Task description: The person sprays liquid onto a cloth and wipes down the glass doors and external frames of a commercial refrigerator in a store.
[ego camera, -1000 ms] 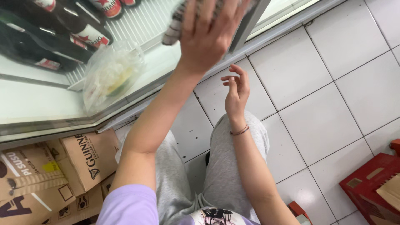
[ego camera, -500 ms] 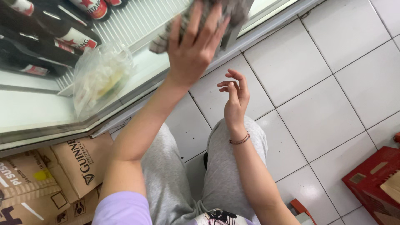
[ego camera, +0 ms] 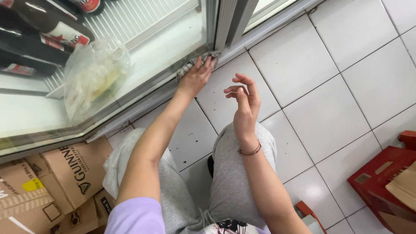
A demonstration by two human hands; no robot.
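1. Since a second ago, the left hand (ego camera: 197, 76) has come down from high up by the fridge door. Now it is low, at the bottom edge of the fridge, and it presses the checked cloth (ego camera: 190, 65) there. The right hand (ego camera: 245, 104) has stayed in about the same spot.
2. White floor tiles (ego camera: 346, 86) fill the right side, with dark lines between them.
3. Next comes the fridge (ego camera: 164, 47), open on the left. It has a white wire shelf and a flat white floor with small dark specks.
4. Grey trousers (ego camera: 229, 182) cover the person's bent knees near the bottom.
5. Brown cardboard boxes (ego camera: 65, 173) sit under the fridge, at the lower left.
6. One red crate (ego camera: 381, 177) stands at the right edge with a piece of brown cardboard in it.
7. Dark bottles (ego camera: 43, 30) lie on their sides on the wire shelf, at the top left.
8. One crumpled clear plastic bag (ego camera: 93, 78) lies in the fridge, just below the bottles, with something yellow in it.
9. Left hand: the fingers lie flat and close together on top of the cloth, pushing it down.
10. Right hand: it hangs in the air above the right knee, holding nothing. The fingers are loose, curled and a little apart.
11. The cloth is small and bunched, right at the corner where the door frame meets the tiles.
12. One thin red bracelet (ego camera: 249, 151) goes round the right wrist.
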